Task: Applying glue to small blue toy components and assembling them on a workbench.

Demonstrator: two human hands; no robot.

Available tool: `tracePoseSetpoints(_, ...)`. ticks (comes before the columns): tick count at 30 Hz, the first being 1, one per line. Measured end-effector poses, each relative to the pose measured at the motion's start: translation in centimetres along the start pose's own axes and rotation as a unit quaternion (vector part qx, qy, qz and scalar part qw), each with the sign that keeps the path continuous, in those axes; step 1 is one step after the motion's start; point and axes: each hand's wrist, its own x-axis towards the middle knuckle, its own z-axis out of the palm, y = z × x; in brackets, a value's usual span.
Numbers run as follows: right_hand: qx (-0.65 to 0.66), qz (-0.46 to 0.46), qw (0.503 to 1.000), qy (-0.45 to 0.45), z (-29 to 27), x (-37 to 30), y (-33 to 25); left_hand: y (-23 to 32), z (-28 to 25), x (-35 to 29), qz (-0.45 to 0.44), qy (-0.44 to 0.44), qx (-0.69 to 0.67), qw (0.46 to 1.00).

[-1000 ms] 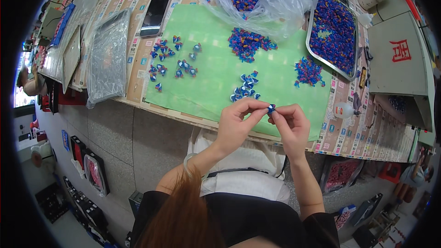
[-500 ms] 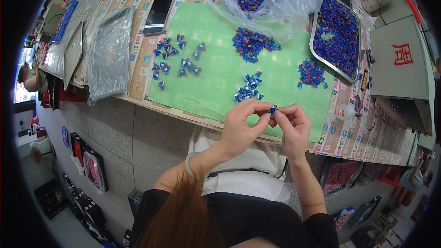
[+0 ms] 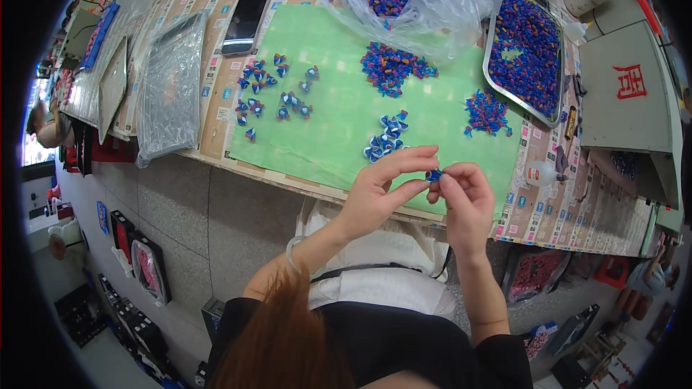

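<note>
A small blue plastic piece [image 3: 433, 175] with a dark reddish spot is pinched between the thumb and fingertips of my right hand [image 3: 468, 202]. My left hand [image 3: 380, 191] is beside it, index finger raised above the piece and thumb tip close to or touching its left side. The gap between that thumb and index finger is open. Just beyond my left hand lies a cluster of blue and white cup-shaped pieces [image 3: 386, 137]. Farther left on the green sheet [image 3: 324, 126] sit several small assembled blue, white and red pieces [image 3: 290, 103].
Loose blue, red and orange bits form a centre pile [image 3: 389, 68] and a right pile [image 3: 486, 112]. A metal tray [image 3: 489, 57] full of them stands at the right. A clear plastic bag [image 3: 440, 21], a phone [image 3: 246, 20] and a plastic-wrapped tray [image 3: 169, 94] lie around the sheet.
My left index finger has lifted off the small blue piece, widening the gap to the thumb. My right hand still holds the piece and has shifted slightly right.
</note>
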Motion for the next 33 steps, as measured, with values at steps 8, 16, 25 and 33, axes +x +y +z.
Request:
tracePoseSetpoints(8, 0.031, 0.046, 0.998, -0.027, -0.4, -0.1, 0.0, -1.0, -0.5, -0.5, -0.168, 0.022, -0.194, 0.966)
tracePoseSetpoints(16, -0.034, 0.019, 0.999, -0.014, -0.1, -0.7, -0.1, -0.8, -0.6, -0.4, -0.215, 0.010, -0.297, 0.930)
tracePoseSetpoints(25, -0.227, -0.286, 0.851, 0.378, -11.2, -0.2, 1.4, -1.0, -10.0, 2.9, 0.074, 0.256, 0.544, 0.796)
tracePoseSetpoints(33, -0.237, -0.247, 0.875, 0.343, -15.5, 3.0, 1.5, -3.1, -3.4, 5.6, 0.124, 0.083, 0.502, 0.852)
